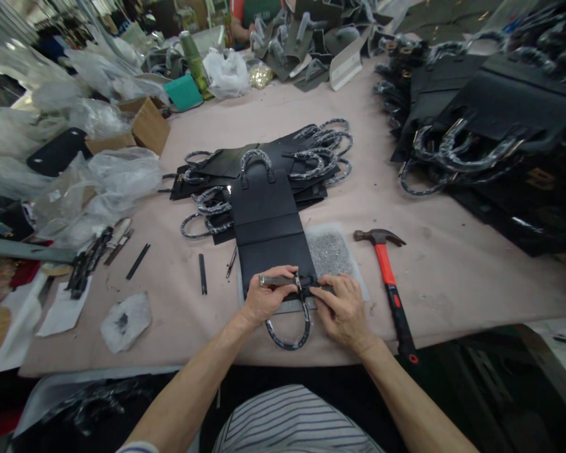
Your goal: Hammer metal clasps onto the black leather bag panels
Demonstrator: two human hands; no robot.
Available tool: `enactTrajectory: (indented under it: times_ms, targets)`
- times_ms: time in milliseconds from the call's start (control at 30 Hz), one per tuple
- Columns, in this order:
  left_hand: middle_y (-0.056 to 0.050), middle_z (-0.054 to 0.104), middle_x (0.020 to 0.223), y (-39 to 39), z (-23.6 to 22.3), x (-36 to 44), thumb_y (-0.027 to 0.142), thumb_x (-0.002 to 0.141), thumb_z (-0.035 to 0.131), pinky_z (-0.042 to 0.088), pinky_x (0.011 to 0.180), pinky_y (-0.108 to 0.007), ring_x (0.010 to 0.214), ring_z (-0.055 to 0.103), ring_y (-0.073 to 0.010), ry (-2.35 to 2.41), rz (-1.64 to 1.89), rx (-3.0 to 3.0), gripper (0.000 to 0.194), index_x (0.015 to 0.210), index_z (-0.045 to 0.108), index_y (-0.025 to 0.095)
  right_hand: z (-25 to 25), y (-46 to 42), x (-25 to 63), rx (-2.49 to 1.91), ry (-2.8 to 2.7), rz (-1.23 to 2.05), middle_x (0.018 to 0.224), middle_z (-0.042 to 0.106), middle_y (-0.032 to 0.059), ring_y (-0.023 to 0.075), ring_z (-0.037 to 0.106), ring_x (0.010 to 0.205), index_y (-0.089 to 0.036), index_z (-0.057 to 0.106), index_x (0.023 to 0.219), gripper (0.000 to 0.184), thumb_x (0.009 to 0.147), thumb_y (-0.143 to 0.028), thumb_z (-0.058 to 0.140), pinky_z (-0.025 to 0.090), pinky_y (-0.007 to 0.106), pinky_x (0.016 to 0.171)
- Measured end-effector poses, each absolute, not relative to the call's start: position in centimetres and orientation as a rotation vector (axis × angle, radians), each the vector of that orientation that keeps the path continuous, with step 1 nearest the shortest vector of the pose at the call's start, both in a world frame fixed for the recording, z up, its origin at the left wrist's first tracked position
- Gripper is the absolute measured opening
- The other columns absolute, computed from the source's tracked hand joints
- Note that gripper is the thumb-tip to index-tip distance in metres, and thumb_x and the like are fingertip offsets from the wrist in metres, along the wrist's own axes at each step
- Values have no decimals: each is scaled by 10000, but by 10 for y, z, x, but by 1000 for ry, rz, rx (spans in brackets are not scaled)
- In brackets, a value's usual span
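Observation:
A flat black bag panel (pixel 268 217) lies lengthwise in front of me, with a plastic-wrapped handle (pixel 287 346) looped at its near end and another handle at the far end. My left hand (pixel 266 299) is closed round a short silvery metal tool (pixel 276 280), held sideways over the panel's near end. Close by on the right, my right hand (pixel 344 308) pinches a narrow dark piece (pixel 327 289) at the base of the near handle. Fingers partly hide where that piece meets the panel.
A claw hammer (pixel 387 270) lies to the right, beside a sheet of small metal bits (pixel 332 251). Behind are stacked black panels with wrapped handles (pixel 321 157); more bags (pixel 476 126) pile up at right. Dark strips (pixel 202 274) and plastic wrapping (pixel 122 182) lie left.

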State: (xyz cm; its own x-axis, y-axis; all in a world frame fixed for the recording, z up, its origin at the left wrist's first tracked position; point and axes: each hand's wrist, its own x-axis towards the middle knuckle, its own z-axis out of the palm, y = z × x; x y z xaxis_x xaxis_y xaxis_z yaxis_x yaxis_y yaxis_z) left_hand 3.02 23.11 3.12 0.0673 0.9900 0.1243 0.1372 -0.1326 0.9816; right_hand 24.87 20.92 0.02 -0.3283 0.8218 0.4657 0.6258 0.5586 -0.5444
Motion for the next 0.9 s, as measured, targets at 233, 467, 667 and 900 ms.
enactTrajectory:
  times_ms: [233, 467, 667, 900]
  targets:
    - [-107, 784, 1099, 231, 34, 29, 222, 803, 811, 606, 961, -405, 1018, 748, -243, 1213, 1200, 1437, 128, 900, 738, 184, 4, 210, 249, -1140, -2060, 343, 1136, 629, 90, 250, 574, 1068, -234, 692, 1087, 240, 899, -128, 589, 415, 533, 1054]
    - [-111, 781, 1105, 232, 33, 29, 219, 805, 815, 600, 968, -401, 1036, 744, -247, 1183, 1184, 1430, 128, 895, 734, 180, 2, 210, 249, -1147, -2052, 351, 1136, 630, 87, 252, 575, 1067, -242, 696, 1085, 245, 888, -140, 592, 415, 535, 1047]
    - [-107, 783, 1093, 233, 31, 29, 206, 817, 804, 601, 963, -397, 1030, 746, -245, 1184, 1193, 1466, 109, 896, 733, 181, 2, 209, 249, -1141, -2061, 341, 1134, 624, 91, 252, 565, 1074, -225, 677, 1085, 227, 904, -126, 583, 399, 530, 1065]
    - [-108, 786, 1087, 232, 26, 30, 226, 824, 804, 603, 966, -404, 1018, 751, -242, 1181, 1208, 1509, 113, 901, 739, 176, 0, 209, 248, -1142, -2058, 335, 1129, 624, 92, 251, 563, 1069, -214, 687, 1075, 211, 906, -133, 590, 400, 521, 1059]
